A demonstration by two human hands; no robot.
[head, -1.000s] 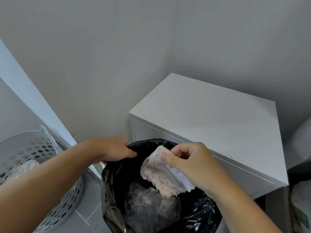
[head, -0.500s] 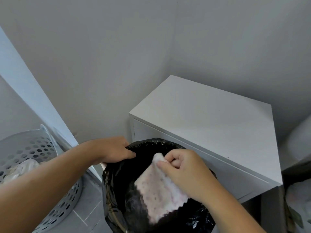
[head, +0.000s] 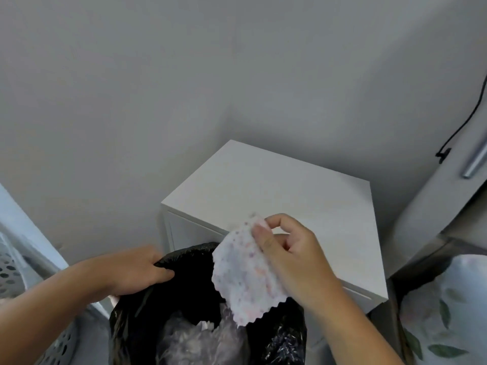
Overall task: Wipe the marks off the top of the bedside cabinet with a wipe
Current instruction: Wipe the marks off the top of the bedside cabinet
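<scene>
A white bedside cabinet (head: pixel 284 191) stands in the wall corner; I see no marks on its top. My right hand (head: pixel 292 254) pinches the upper corner of a white wipe (head: pixel 245 275) with pinkish speckles and a zigzag edge. The wipe hangs open over the mouth of a bin lined with a black bag (head: pixel 184 262). My left hand (head: pixel 134 272) grips the bag's left rim. Crumpled clear plastic lies inside the bin.
A perforated white laundry basket (head: pixel 15 270) sits at the far left. On the right are a rounded white object (head: pixel 432 222), a black cable (head: pixel 463 122) on the wall and a leaf-patterned fabric (head: pixel 442 312) low down.
My right hand has lifted the wipe up and to the right, from inside the bag's mouth to above its rim. The wipe now hangs unfolded. My left hand still holds the rim.
</scene>
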